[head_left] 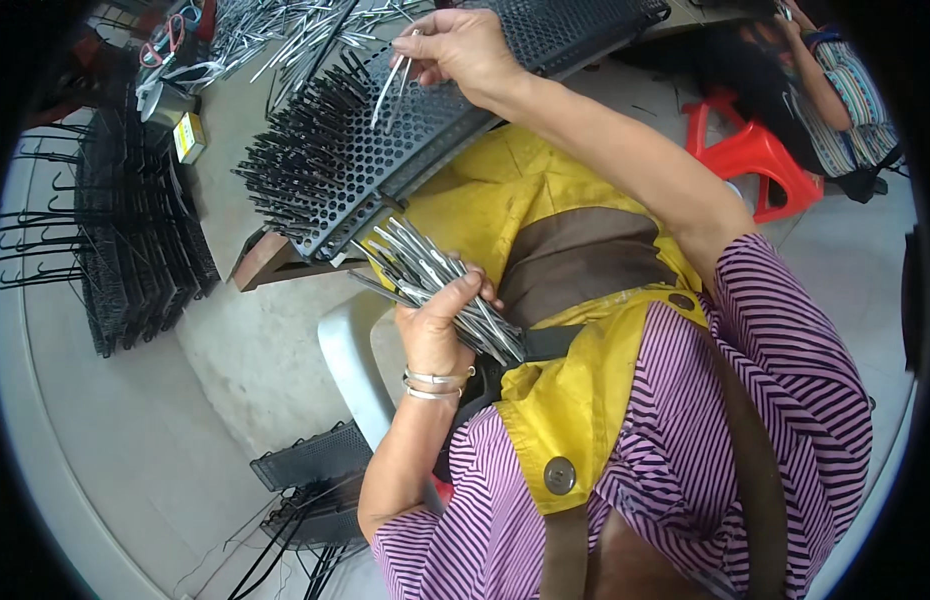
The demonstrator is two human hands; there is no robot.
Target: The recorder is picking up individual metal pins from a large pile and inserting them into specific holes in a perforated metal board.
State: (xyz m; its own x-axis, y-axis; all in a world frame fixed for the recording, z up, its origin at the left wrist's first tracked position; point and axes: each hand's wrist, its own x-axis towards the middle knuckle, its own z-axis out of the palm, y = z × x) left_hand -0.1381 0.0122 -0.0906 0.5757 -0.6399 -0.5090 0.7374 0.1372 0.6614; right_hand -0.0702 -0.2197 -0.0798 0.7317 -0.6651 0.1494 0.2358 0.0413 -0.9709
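Rod bundle [418, 262] was clasped by left hand [437, 322]; rods [387, 93] pinched by right hand [467, 55], twelve o'clock, were best squared to perforated tray [435, 112].

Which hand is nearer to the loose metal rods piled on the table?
Right. The right hand, pinching thin rods, is over the perforated rack, just beside the loose pile. The left hand, holding a rod bundle, is farther, past the rack's near edge.

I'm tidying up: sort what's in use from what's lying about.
Apparently in use:
slim silvery metal rods in left hand and right hand
black perforated tray
slender dark rods standing in it

Seemingly idle:
yellow-and-white cardboard box
cylindrical grey metal container
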